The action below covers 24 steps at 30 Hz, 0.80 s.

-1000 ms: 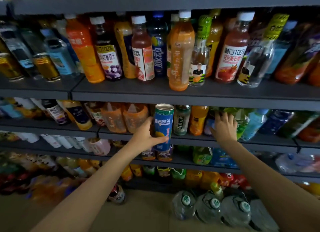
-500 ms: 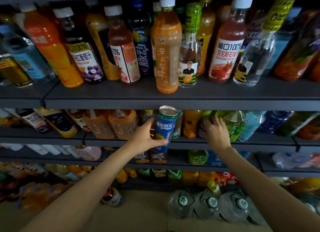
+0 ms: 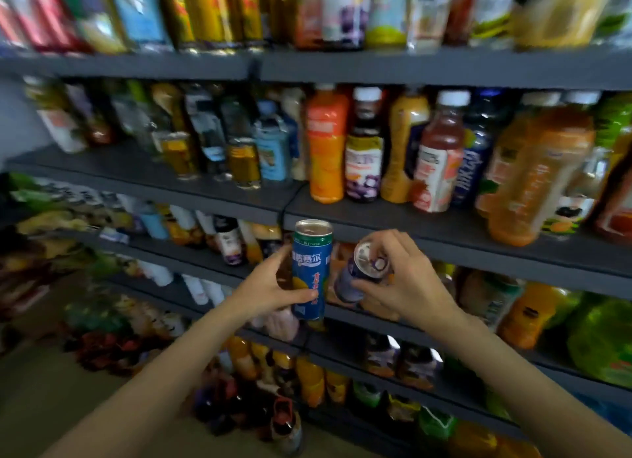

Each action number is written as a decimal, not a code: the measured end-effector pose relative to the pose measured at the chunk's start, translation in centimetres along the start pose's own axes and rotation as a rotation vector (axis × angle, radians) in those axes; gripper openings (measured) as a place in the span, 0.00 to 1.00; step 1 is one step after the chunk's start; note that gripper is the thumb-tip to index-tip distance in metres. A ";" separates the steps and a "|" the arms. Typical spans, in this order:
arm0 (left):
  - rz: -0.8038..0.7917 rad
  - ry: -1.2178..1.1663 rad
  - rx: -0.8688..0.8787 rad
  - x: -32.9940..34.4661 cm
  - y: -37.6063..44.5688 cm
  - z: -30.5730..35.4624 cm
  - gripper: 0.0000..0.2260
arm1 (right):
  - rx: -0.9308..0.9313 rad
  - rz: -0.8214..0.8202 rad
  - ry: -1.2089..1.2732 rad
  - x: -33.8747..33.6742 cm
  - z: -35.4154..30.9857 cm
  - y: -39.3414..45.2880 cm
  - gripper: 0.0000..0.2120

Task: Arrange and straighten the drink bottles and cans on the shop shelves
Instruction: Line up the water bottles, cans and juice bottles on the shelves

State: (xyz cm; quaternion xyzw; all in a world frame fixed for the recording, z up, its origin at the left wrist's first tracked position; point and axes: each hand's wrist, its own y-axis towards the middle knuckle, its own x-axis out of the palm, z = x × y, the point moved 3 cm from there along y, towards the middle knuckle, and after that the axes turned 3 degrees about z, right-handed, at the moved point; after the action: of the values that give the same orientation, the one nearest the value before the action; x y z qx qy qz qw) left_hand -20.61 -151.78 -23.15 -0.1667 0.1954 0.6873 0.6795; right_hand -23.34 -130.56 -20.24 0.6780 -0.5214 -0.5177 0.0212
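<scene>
In front of the dark grey shelves (image 3: 444, 231), both hands are up w/ a can each. Left hand (image 3: 273, 291) has thumb & fingers wrapped round a tall blue can (image 3: 310, 269), held upright, clear of the shelf edge. Right hand (image 3: 400, 279) pinches a shorter dark purple can (image 3: 359, 276) near its top rim, tilted so the silver lid faces the camera. The two cans sit just beside each other, not touching afaict. Orange juice bottle (image 3: 326, 146) & a purple-label bottle (image 3: 365, 146) stand on the shelf above. Left side's pretty blurry.
</scene>
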 end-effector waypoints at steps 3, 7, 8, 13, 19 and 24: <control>0.183 -0.064 0.031 -10.2 -2.1 -1.1 0.29 | -0.015 0.072 0.192 2.6 -7.1 6.5 0.25; 0.385 -0.126 0.085 -21.6 -4.5 -1.5 0.27 | -0.048 0.162 0.426 6.1 -15.9 14.1 0.22; 0.422 -0.140 0.107 -24.0 -4.8 -1.6 0.27 | -0.075 0.191 0.445 7.0 -17.9 15.8 0.20; 0.551 -0.210 0.234 -32.5 -4.9 -1.0 0.20 | -0.090 0.346 0.591 9.9 -25.0 24.4 0.20; 0.605 -0.248 0.283 -40.1 -2.4 -2.8 0.22 | -0.054 0.484 0.778 13.2 -27.9 32.5 0.18; 0.671 -0.251 0.280 -46.7 1.1 -5.5 0.26 | -0.115 0.469 0.802 16.9 -28.9 38.4 0.18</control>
State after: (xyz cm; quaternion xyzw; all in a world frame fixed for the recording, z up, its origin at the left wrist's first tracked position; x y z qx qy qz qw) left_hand -20.89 -195.04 -4.77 0.0864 0.2461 0.8532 0.4516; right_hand -30.05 -175.14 3.54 0.6861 -0.5819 -0.2240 0.3749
